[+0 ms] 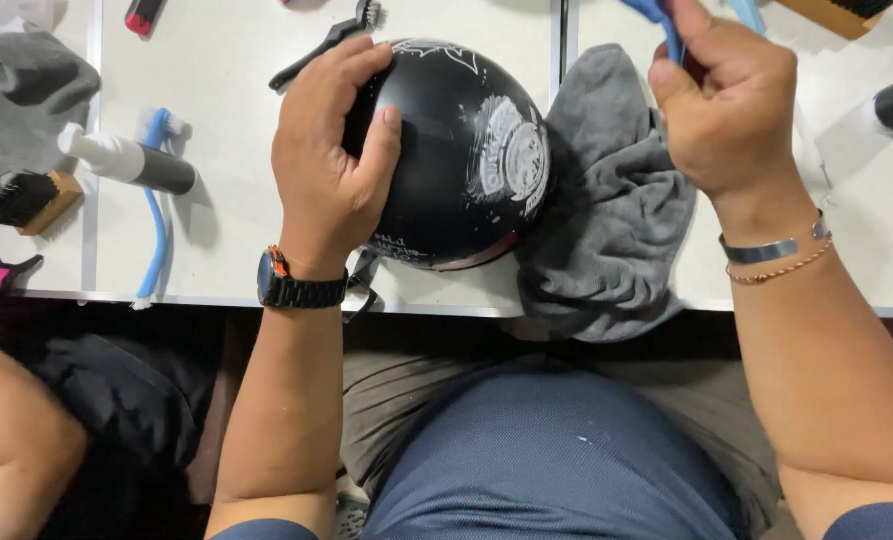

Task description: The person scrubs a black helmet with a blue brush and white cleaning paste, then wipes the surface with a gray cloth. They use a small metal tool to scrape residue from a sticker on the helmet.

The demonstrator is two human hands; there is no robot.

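A black helmet (457, 150) is sitting near the middle of the frame at the front edge of the white worktop (237, 90), its white emblem smeared with whitish film, so the cleaning looks under way rather than finished. The left hand (332, 160) is steadying it, fingers spread wide over the shell. The right hand (727, 110), in the upper right, is pinching a blue brush handle (667, 25) in closed fingers. A grey cloth (607, 220) is lying bunched just beside the helmet. At the left, a spray bottle (132, 160) is lying on its side; its contents cannot be seen. A blue brush (157, 200) is resting beside it.
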